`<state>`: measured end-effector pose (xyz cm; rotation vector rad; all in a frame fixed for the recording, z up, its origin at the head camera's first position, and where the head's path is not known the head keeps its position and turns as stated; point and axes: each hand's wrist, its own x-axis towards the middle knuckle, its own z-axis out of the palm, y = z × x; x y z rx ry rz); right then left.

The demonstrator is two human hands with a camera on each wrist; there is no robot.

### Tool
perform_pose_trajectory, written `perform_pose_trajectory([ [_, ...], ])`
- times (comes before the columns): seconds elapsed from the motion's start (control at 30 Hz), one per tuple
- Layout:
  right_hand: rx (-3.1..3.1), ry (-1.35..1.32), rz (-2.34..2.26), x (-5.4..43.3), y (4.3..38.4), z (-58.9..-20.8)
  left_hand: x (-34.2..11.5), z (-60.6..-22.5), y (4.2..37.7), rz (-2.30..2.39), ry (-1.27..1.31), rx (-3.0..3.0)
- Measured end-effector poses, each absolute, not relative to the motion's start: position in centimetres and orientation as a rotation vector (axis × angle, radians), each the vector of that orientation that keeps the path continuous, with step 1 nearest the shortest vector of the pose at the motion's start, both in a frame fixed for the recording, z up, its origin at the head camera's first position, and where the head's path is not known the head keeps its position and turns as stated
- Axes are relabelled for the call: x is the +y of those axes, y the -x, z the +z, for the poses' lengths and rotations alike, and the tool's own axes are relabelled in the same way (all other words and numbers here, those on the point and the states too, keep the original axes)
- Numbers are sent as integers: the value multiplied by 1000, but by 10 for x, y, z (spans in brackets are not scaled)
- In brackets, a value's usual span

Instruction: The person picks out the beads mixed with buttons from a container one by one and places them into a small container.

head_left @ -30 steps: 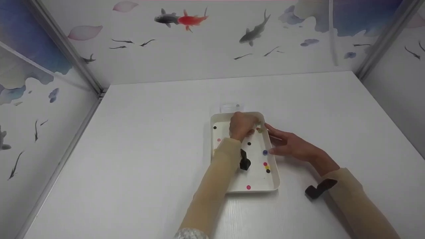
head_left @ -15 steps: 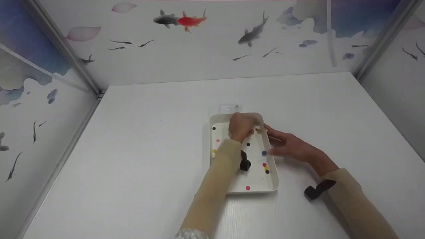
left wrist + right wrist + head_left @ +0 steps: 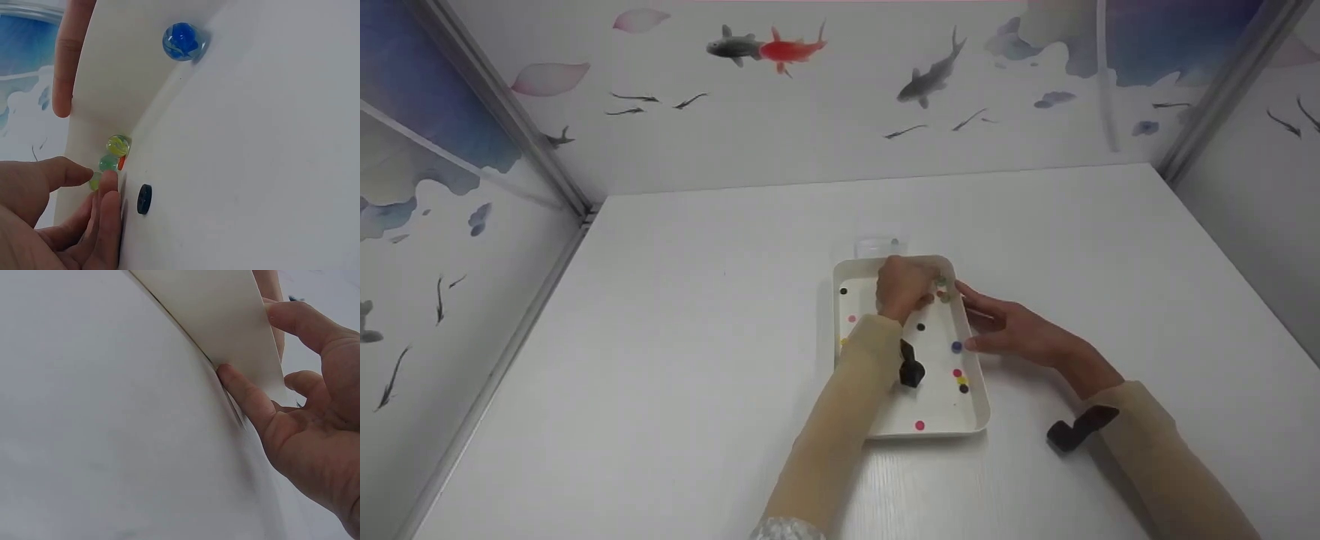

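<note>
My left hand [image 3: 901,286] reaches into the far right corner of a cream tray [image 3: 877,429]. In the left wrist view its thumb and fingers close around a small yellow-green marble [image 3: 95,183], which they partly cover. Beside the fingertips lie a green marble [image 3: 108,162], a yellow-striped marble [image 3: 118,145] and a red piece [image 3: 121,163]. A dark button [image 3: 144,199] stands on edge nearby, and a blue marble [image 3: 183,41] rests against the wall. From outside, my right hand [image 3: 1024,331] touches the tray's right wall with extended fingers [image 3: 247,396].
Pink, yellow and black buttons are scattered in the tray, among them a pink button [image 3: 920,425] and a black button [image 3: 844,291]. A clear container [image 3: 877,247] stands just behind the tray. The white table [image 3: 697,337] is bounded by printed panels.
Both hands stay nearly in place. In the far right corner of the tray, marbles beside the left fingertips show a little more. The view has shifted slightly.
</note>
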<state>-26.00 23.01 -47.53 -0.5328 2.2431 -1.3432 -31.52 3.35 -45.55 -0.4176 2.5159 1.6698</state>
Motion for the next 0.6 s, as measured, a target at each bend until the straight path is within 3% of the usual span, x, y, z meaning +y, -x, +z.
perform_pose_trajectory([
  [0.6,2240,544,-1363,230,260,-476,21,-451,318,1619,432,2498],
])
